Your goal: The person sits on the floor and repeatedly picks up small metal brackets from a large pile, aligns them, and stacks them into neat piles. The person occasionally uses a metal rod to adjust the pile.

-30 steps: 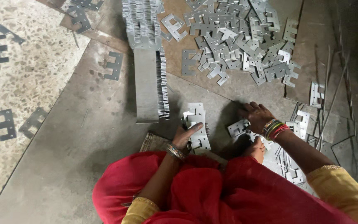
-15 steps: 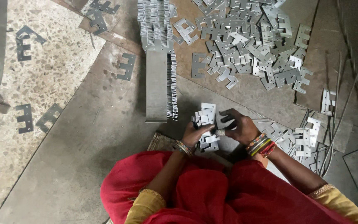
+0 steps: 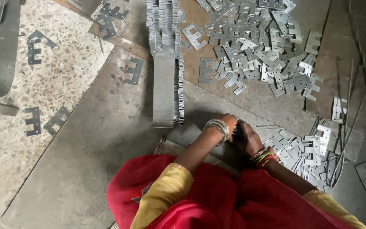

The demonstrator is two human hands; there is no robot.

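Note:
My left hand (image 3: 228, 124) and my right hand (image 3: 247, 138) meet in front of me, both closed around a small stack of E-shaped metal plates (image 3: 236, 130) that is mostly hidden between them. Bangles circle both wrists. Just left of my hands a long row of stacked plates (image 3: 178, 91) stands on edge beside a flat metal strip (image 3: 163, 91). A loose pile of E-shaped plates (image 3: 259, 46) lies farther ahead.
More E-shaped plates (image 3: 308, 148) lie at my right with thin metal rods (image 3: 352, 127). Dark E-shaped pieces (image 3: 32, 121) are scattered on the speckled floor at left, near a curved metal band (image 3: 5, 55). Red and yellow cloth (image 3: 217, 199) fills the bottom.
My right hand came in from the pile at the right and joined the left. Both hands now close over the plate stack, which was more visible before.

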